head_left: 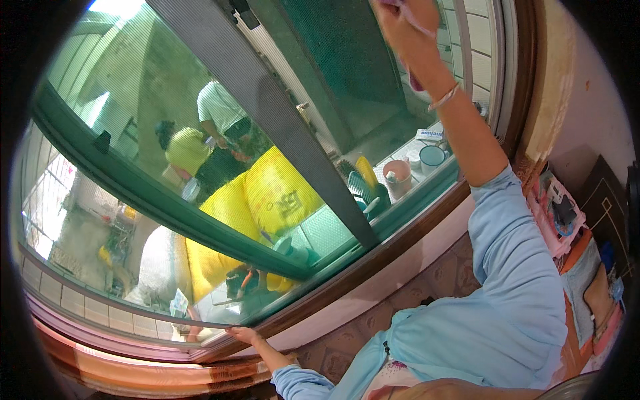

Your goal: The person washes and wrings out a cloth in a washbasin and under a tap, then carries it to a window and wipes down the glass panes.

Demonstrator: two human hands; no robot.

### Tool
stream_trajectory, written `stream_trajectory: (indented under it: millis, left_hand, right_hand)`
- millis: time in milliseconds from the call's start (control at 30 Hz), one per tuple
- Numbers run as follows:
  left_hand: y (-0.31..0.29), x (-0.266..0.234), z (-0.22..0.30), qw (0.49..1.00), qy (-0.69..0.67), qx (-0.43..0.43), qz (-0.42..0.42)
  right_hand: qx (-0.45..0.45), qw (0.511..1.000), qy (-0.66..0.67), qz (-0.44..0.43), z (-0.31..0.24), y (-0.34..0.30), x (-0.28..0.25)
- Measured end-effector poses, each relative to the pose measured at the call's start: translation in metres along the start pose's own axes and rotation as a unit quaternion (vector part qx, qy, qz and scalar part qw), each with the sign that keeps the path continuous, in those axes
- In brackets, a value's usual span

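My right hand (pixel 412 40) is raised at the top right, in front of the window glass. Its fingers are closed around a pinkish-purple cloth (pixel 417 81), partly hidden by the hand, and a pale bracelet (pixel 444 98) circles the wrist. Low on the left, my left hand (pixel 245 335) rests at the lower edge of the window, fingers stretched out along the brown wooden frame (pixel 320 288). A dark grey upright (pixel 267 113) and a curved-looking green sash frame (pixel 167 220) cross the large sliding window.
Beyond the glass stand a pink mug (pixel 398 183), a teal cup (pixel 432 160) and combs (pixel 360 187) on a ledge. Yellow sacks (pixel 273 193), a white sack (pixel 159 260) and two people are farther out. Folded cloths (pixel 583 287) lie at my right.
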State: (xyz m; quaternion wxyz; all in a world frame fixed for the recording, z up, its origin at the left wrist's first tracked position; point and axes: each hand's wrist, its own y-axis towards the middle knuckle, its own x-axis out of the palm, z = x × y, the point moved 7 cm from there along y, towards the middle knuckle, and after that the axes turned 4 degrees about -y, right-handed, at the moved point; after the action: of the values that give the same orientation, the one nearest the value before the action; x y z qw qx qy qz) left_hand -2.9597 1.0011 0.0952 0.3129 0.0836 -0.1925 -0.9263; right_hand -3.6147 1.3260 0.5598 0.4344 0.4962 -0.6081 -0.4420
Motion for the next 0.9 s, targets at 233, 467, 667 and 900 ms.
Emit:
stream_trajectory:
  millis: [233, 467, 667, 900]
  left_hand:
    - [-0.004, -0.002, -0.001, 0.996, 0.082, 0.003, 0.018]
    - [0.002, -0.004, -0.003, 0.999, 0.030, -0.008, 0.020]
    - [-0.011, 0.014, -0.010, 0.999, 0.029, -0.028, -0.001]
    - [-0.021, 0.019, -0.004, 0.998, -0.006, -0.067, -0.002]
  right_hand:
    - [-0.168, 0.986, -0.003, -0.005, -0.024, -0.026, 0.024]
    - [-0.225, 0.945, 0.236, 0.026, -0.045, -0.051, 0.021]
    - [-0.072, 0.994, -0.055, 0.062, 0.018, -0.008, 0.002]
    - [-0.245, 0.957, 0.154, 0.016, -0.082, 0.006, 0.017]
